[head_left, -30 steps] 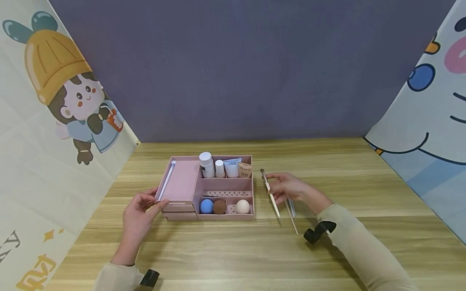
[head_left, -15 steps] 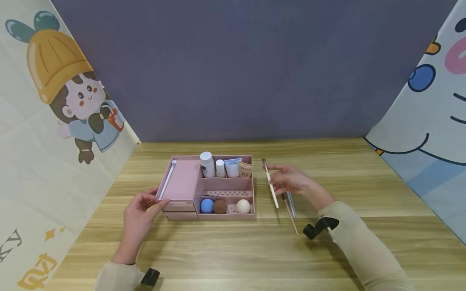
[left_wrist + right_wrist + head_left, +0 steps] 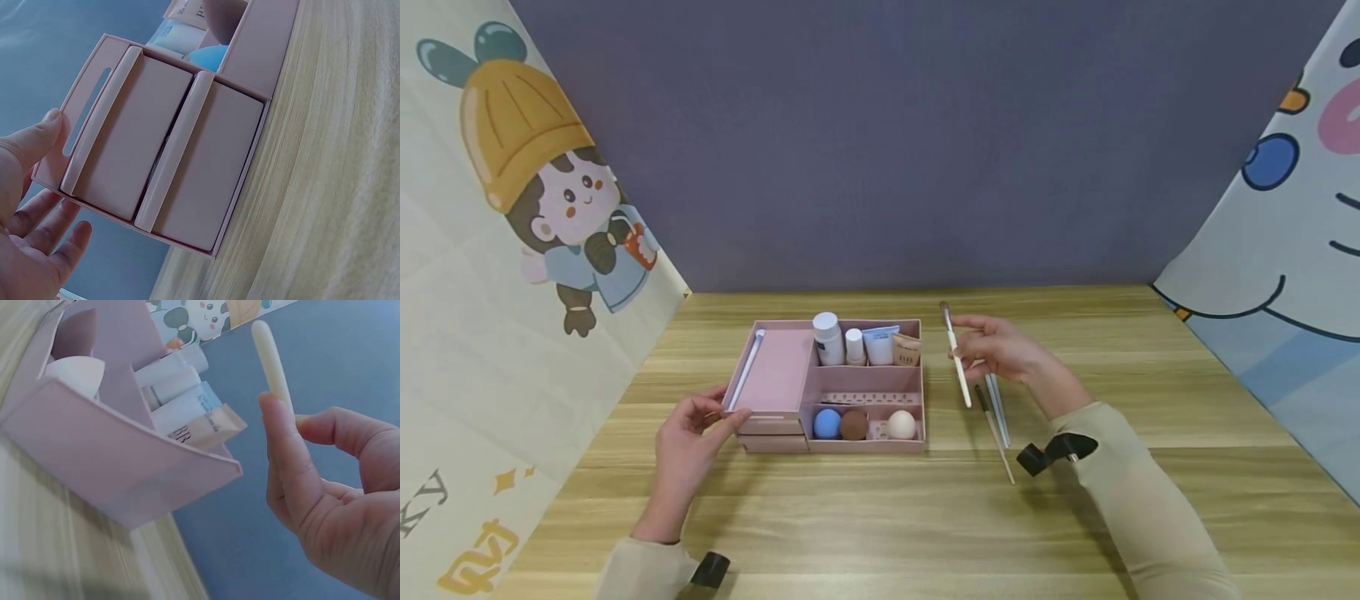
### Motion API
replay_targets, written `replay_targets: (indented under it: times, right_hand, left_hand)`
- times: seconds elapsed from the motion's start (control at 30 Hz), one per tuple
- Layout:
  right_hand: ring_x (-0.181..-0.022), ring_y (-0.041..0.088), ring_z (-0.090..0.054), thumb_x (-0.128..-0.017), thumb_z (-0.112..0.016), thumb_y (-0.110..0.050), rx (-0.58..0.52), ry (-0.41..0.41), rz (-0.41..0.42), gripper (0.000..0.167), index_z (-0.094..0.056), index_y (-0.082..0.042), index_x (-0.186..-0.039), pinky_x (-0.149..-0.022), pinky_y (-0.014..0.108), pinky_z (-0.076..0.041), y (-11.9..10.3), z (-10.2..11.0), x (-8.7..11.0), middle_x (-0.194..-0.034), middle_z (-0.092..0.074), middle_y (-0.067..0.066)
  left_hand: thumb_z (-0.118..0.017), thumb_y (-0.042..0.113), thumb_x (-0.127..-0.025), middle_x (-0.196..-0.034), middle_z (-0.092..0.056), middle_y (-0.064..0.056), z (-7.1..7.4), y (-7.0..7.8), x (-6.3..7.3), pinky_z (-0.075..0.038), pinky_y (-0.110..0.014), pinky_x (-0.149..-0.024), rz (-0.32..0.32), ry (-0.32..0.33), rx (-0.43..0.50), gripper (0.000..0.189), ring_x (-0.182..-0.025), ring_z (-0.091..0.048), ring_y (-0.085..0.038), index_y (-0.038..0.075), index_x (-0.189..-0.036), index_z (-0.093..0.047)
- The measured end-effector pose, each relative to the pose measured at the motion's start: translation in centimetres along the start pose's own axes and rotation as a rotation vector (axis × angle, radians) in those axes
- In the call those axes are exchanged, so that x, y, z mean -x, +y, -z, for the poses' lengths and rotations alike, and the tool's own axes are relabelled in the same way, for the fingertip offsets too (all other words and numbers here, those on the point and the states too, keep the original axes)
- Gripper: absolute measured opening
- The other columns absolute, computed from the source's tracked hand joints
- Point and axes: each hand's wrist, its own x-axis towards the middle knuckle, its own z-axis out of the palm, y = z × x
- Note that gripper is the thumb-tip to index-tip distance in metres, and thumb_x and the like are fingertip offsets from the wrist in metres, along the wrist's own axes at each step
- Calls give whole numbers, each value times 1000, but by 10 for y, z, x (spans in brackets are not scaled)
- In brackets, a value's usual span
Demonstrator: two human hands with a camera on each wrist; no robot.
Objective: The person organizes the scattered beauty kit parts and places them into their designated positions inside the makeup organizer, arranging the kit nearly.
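Observation:
My right hand (image 3: 1000,350) pinches a white-handled makeup brush (image 3: 961,371) between thumb and fingers, raised over the table to the right of the organizer. In the right wrist view its pale handle end (image 3: 274,365) sticks up past the fingers. My left hand (image 3: 691,435) holds the front left corner of the pink makeup organizer (image 3: 805,429); in the left wrist view the thumb lies on the front panel, beside the slot, with the fingers along the side. Another white brush (image 3: 747,371) lies on the organizer's top left.
Below the right hand lie a thin brown brush (image 3: 996,437) and pale blue-white brushes (image 3: 998,408). The organizer's back row has a white bottle (image 3: 828,340), a smaller bottle and two tubes (image 3: 880,344). In front sit blue, brown and cream (image 3: 901,425) sponges.
My right hand has lifted the white-handled brush and moved it away from me, off the other brushes. My left hand has stayed at the organizer's corner.

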Motion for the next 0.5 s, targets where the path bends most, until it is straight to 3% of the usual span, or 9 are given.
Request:
replay_targets:
  times: [0.5]
  right_hand:
    - [-73, 16, -65, -90, -43, 15, -55, -34, 57, 69, -13, 10, -152, -65, 29, -61, -15, -23, -14, -96, -64, 11]
  left_hand:
    - [-79, -3, -83, -127, -64, -19, 0, 1, 0, -50, -9, -83, 16, -6, 3, 27, -95, -59, 8, -7, -93, -54]
